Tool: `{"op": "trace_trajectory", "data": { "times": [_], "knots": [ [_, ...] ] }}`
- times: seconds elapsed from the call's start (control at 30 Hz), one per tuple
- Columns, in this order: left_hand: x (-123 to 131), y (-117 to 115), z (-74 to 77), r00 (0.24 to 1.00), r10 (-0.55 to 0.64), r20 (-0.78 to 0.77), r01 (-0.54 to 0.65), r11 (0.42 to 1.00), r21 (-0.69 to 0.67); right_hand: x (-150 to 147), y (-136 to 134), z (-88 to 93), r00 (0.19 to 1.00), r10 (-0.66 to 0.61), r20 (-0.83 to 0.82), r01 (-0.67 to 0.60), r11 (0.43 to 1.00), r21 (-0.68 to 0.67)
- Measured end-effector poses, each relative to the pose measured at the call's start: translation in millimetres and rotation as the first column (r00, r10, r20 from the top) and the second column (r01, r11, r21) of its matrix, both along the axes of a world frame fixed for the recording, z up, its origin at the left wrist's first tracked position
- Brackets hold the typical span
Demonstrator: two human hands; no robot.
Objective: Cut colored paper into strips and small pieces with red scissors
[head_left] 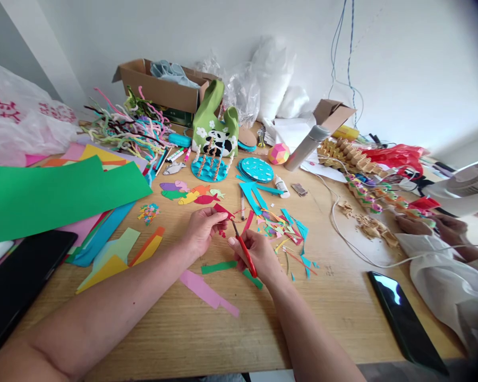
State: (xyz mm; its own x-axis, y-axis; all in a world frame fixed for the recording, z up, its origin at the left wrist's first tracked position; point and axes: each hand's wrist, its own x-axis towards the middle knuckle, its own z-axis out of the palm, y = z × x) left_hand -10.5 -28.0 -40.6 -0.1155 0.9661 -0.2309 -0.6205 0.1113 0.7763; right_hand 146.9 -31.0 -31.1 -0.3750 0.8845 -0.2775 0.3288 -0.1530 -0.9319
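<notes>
Over the middle of the table, my left hand (203,228) pinches a small piece of red paper (222,209). My right hand (257,254) is closed around the red handles of a pair of scissors (245,249), whose blades point up and left to the paper's edge. Tiny red bits lie on the wood below the paper. Behind my hands are cut-out paper fish (189,197) in several colours. A green paper strip (219,267) and a pink paper strip (209,291) lie nearer to me. To the right spreads a heap of colourful paper scraps (281,225).
Coloured paper sheets (63,193) and a black tablet-like object (24,286) cover the left side. Behind stand a panda bag (215,127), a cardboard box (163,87) and a grey bottle (306,148). At right are a phone (406,321), a white cable (334,223) and another person's hands (450,228).
</notes>
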Motion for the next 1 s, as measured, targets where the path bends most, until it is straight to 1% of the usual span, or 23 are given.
{"op": "trace_trajectory", "data": {
  "times": [0.17, 0.37, 0.57, 0.7, 0.83, 1.0],
  "knots": [
    [1.2, -0.4, -0.8, 1.000, -0.006, -0.005, 0.005, 1.000, -0.008, 0.7, -0.4, 0.4, 1.000, -0.018, 0.000, 0.018, 1.000, -0.020],
    [1.5, -0.6, -1.0, 1.000, -0.002, 0.008, 0.003, 1.000, -0.004, 0.0, -0.5, 3.1, 1.000, -0.010, 0.003, 0.011, 0.999, -0.039],
    [4.0, -3.2, -0.4, 0.998, -0.060, -0.014, 0.060, 0.998, 0.008, -2.0, -0.3, 4.6, 0.999, -0.029, -0.013, 0.028, 0.997, -0.073],
    [4.9, -4.6, -0.1, 0.995, -0.098, -0.011, 0.098, 0.995, 0.016, -1.4, 0.4, 4.1, 0.999, -0.034, -0.002, 0.034, 0.997, -0.070],
    [4.1, -4.9, 0.9, 0.994, -0.113, -0.009, 0.113, 0.993, 0.017, -0.1, 1.1, 3.2, 0.999, -0.024, -0.028, 0.021, 0.997, -0.076],
    [5.4, -5.1, 2.1, 0.990, -0.135, -0.037, 0.135, 0.991, -0.007, -0.1, 1.5, 3.4, 1.000, -0.021, -0.015, 0.020, 0.997, -0.074]
  ]
}}
